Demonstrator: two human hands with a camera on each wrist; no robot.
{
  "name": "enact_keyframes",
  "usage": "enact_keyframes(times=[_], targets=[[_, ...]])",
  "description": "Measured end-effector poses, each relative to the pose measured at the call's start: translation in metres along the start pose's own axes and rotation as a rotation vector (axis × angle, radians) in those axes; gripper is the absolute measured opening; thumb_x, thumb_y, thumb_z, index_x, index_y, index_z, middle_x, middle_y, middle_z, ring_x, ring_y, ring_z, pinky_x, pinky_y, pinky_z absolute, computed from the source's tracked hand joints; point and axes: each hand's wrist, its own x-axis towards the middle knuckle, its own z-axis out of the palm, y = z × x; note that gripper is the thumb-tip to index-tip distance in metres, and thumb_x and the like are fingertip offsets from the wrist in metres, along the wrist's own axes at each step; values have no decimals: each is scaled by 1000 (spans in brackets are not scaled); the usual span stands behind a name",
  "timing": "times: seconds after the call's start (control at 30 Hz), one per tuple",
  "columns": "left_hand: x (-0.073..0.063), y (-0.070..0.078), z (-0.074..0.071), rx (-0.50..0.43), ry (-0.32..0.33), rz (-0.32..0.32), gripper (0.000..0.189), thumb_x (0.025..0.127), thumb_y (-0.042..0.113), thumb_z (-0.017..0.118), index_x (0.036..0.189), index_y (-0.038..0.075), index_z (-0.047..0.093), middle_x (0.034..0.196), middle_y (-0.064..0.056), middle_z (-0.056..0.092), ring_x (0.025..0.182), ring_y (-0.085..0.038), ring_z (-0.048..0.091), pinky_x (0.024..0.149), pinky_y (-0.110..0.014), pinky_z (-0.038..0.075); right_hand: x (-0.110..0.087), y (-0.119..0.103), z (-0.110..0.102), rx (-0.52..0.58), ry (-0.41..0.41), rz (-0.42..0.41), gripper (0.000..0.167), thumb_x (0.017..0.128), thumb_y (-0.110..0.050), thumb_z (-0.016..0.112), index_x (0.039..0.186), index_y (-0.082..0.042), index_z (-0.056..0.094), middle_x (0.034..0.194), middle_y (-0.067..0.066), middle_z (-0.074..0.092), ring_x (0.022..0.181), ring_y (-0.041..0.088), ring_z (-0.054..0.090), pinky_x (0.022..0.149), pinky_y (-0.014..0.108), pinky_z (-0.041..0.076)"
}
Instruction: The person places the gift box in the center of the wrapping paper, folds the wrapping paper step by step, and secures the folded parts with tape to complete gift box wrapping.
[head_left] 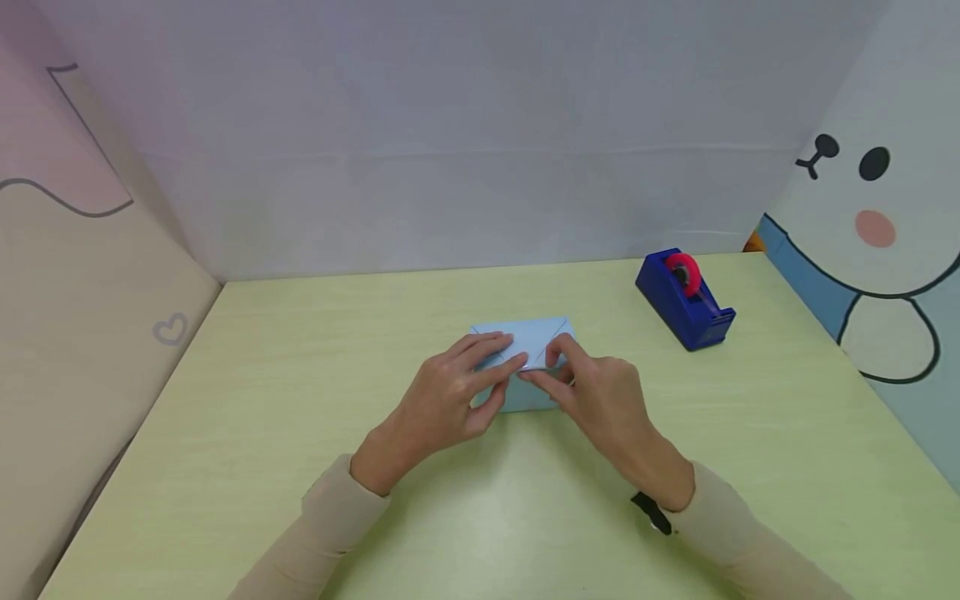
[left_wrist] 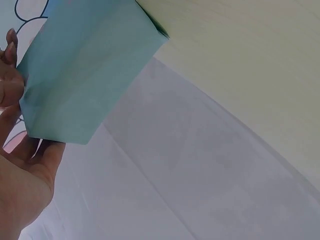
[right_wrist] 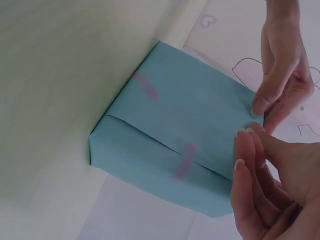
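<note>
A box-shaped package (head_left: 532, 396) wrapped in light blue paper stands on the table, its folded end (head_left: 525, 333) facing up. Two pink tape strips (right_wrist: 186, 162) cross the paper on one side, one of them over a seam. My left hand (head_left: 457, 387) holds the package's left part, fingers laid over the top and thumb at the front face. With thumb and index finger, my right hand (head_left: 600, 392) pinches the paper at the top front edge. In the left wrist view the plain blue face of the package (left_wrist: 85, 75) shows, with fingers at its edge.
A dark blue tape dispenser (head_left: 686, 304) with a red roll stands at the back right of the table (head_left: 300, 358). Behind the table hangs a pale backdrop (head_left: 465, 167); printed panels flank both sides. A black strap (head_left: 651, 512) shows beneath the right wrist.
</note>
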Motion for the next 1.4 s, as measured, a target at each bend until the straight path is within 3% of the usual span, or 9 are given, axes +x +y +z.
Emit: enact_keyframes(times=[0.07, 0.33, 0.47, 0.57, 0.87, 1.0, 1.17, 1.3, 1.4], targets=[[0, 0, 0, 3, 3, 8, 36, 85, 6, 75, 121, 8, 76, 121, -17, 70, 113, -31, 67, 75, -34, 61, 2, 1, -2, -1, 10, -6, 50, 96, -60, 49, 87, -10, 54, 52, -4, 61, 37, 4, 44, 40, 17, 24], [2, 1, -3, 45, -34, 27, 36, 84, 4, 79, 120, 5, 76, 122, -18, 69, 114, -32, 67, 84, -35, 60, 6, 6, -7, -101, 35, -39, 66, 95, -71, 42, 80, -8, 55, 52, -4, 51, 38, 5, 36, 39, 21, 24], [4, 0, -6, 78, -68, 55, 39, 83, 2, 82, 121, 3, 74, 122, -19, 69, 115, -31, 67, 94, -37, 57, 8, 9, -11, -95, 17, -47, 53, 88, -58, 74, 82, -8, 56, 56, -4, 48, 43, 4, 34, 41, 21, 24], [5, -2, -8, 69, -96, 59, 44, 82, 2, 84, 124, -1, 70, 125, -19, 68, 117, -31, 66, 99, -37, 54, 8, 9, -12, -95, 8, -49, 49, 73, -36, 94, 86, -7, 57, 62, -2, 48, 48, 5, 36, 42, 21, 26], [6, -2, -14, 95, -156, 21, 52, 81, 4, 86, 128, -4, 66, 130, -22, 63, 120, -36, 60, 102, -39, 52, 9, 10, -13, -179, -48, 88, 67, 65, -40, 98, 106, -4, 58, 92, 12, 53, 51, 16, 44, 42, 24, 31], [5, 1, -18, 148, -179, -50, 56, 79, 8, 89, 131, 7, 68, 133, -27, 58, 121, -43, 57, 102, -48, 52, 9, 9, -13, -169, -83, 148, 76, 66, -42, 98, 117, -4, 58, 109, 17, 53, 56, 21, 51, 42, 25, 34], [3, 9, -23, 165, -259, -203, 66, 81, 8, 88, 140, 18, 63, 139, -39, 48, 120, -53, 56, 100, -58, 50, 9, 10, -14, -103, -162, 196, 74, 70, -36, 97, 121, -3, 54, 117, 20, 61, 64, 25, 60, 45, 28, 41], [1, 14, -25, 120, -330, -309, 74, 85, 0, 83, 149, 19, 53, 132, -44, 51, 93, -48, 67, 83, -51, 58, 10, 11, -16, 9, -255, 263, 70, 77, -25, 93, 125, -1, 48, 115, 21, 68, 80, 31, 69, 59, 36, 56], [-1, 16, -24, 80, -366, -352, 78, 86, -4, 79, 154, 19, 46, 115, -35, 62, 75, -37, 65, 69, -43, 58, 11, 11, -17, 90, -314, 326, 69, 81, -17, 90, 128, -1, 41, 119, 25, 68, 88, 35, 72, 69, 41, 60]])
